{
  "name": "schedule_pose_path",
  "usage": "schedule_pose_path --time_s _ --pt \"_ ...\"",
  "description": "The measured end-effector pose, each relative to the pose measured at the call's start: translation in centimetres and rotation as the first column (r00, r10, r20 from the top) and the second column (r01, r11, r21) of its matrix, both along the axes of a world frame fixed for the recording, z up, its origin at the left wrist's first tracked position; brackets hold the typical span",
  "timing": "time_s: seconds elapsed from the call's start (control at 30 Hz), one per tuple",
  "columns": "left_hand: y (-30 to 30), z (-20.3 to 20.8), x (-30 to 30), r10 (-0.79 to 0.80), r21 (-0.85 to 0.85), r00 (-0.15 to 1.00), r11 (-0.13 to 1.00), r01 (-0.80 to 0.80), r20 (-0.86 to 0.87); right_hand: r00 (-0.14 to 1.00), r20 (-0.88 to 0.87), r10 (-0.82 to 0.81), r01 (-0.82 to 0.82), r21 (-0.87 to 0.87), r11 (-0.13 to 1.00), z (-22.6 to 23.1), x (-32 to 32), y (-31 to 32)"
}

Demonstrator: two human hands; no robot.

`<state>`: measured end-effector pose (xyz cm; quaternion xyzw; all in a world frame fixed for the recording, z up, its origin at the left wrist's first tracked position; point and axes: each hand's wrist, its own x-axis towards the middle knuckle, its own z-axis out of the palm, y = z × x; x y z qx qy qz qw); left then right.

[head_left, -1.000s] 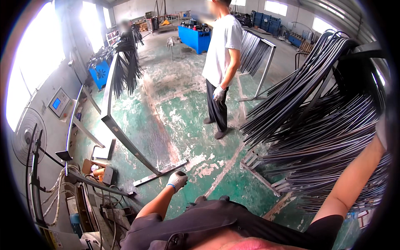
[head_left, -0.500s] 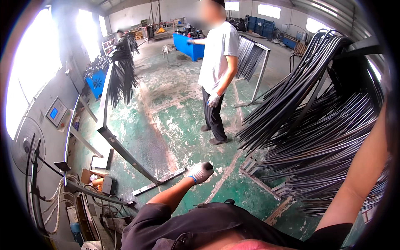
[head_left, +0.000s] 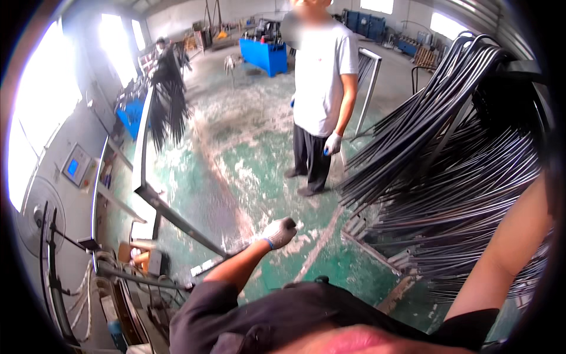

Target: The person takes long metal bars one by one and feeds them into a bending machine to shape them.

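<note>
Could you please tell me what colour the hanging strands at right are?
The strands are black; head view.

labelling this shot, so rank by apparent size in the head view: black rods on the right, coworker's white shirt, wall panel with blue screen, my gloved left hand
1. Black rods
2. White shirt
3. Gloved left hand and wall panel: too alike to rank

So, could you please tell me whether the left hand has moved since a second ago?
Yes: judged against the rack's foot on the floor, the left hand has moved right and upward in the view.
</note>
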<state>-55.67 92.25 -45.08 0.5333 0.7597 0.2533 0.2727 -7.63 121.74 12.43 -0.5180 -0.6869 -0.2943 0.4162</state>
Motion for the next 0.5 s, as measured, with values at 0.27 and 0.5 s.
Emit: schedule_pose_path --time_s 0.27,0.5 --pt "-0.9 -6.1 3.4 -0.225 -0.031 0.974 0.974 0.224 -0.008 1.000 -0.010 0.023 -0.023 -0.014 1.000 -0.4 -1.5 0.8" --pt "-5.6 -9.2 5.5 -0.158 -0.279 0.987 0.948 0.155 0.013 0.999 0.010 0.034 -0.034 -0.035 0.999 -1.1 -2.8 2.0"
